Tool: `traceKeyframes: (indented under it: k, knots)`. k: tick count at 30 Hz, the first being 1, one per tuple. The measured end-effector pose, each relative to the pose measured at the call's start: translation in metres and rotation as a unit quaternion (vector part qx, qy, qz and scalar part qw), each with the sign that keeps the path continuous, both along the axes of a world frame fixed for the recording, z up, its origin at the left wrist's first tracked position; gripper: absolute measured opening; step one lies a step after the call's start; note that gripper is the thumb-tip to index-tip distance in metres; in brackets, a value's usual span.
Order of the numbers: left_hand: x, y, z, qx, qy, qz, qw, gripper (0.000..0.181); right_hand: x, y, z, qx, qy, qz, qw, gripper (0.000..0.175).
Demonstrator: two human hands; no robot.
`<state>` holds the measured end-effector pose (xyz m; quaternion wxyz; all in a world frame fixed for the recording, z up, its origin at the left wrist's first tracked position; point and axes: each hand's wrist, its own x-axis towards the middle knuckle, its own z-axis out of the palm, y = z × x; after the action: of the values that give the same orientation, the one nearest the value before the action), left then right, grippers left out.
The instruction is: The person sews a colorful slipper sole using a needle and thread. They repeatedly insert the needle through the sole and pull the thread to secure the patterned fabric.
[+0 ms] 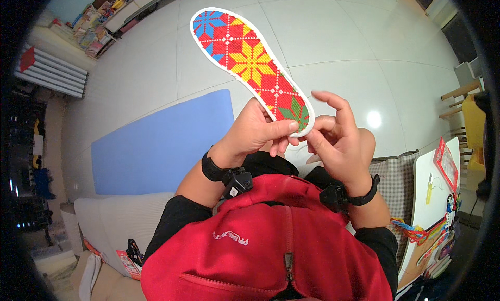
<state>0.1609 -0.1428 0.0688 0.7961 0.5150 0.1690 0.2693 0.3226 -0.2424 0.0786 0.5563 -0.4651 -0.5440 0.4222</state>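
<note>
A cross-stitched insole (pixel 250 62) with a white bound edge is held up before me. Red, yellow, blue and green star shapes cover its face. My left hand (pixel 261 125) grips the narrow heel end, thumb flat over the green stitching and fingers behind. At the lower right rim of that end is my right hand (pixel 336 141). Its thumb tip meets the white edge, other fingers curl beside it, and the forefinger is raised and bent. Whether a needle or thread sits in the right fingertips cannot be made out.
A blue mat (pixel 164 144) lies on the tiled floor (pixel 332 31). Right of me, a white board (pixel 429 184) carries yellow-handled snips (pixel 429 191), a red-edged plastic packet (pixel 446 164) and coloured thread skeins (pixel 414 230). A checked cushion (pixel 394 180) is beside it.
</note>
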Motion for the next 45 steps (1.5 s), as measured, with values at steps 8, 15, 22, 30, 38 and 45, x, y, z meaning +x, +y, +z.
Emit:
traceKeyframes:
  k: [8, 15, 22, 30, 38, 45]
  knots:
    - [0.003, 0.0, 0.0, 0.041, 0.038, 0.047, 0.997, 0.018, 0.01, 0.013, -0.006, 0.202, -0.25, -0.235, 0.918, 0.027]
    - [0.008, -0.002, -0.007, 0.065, 0.004, 0.039, 0.997, 0.016, 0.014, 0.014, -0.004, 0.328, -0.47, -0.18, 0.799, 0.021]
    - [0.016, 0.005, -0.025, 0.046, 0.057, 0.06, 0.996, 0.01, 0.006, 0.017, 0.002, 0.379, -0.367, -0.119, 0.841, 0.012]
    - [0.001, 0.037, -0.053, 0.108, 0.085, 0.232, 0.963, 0.017, 0.05, -0.013, 0.001, 0.192, 0.067, -0.177, 0.963, 0.004]
    - [-0.062, 0.096, -0.089, 0.128, 0.11, 0.41, 0.897, 0.019, 0.213, -0.114, 0.019, 0.284, -0.027, -0.62, 0.731, 0.012]
    - [-0.052, 0.086, -0.086, 0.118, 0.103, 0.358, 0.92, 0.019, 0.266, -0.167, 0.024, 0.324, -0.056, -0.68, 0.655, 0.01]
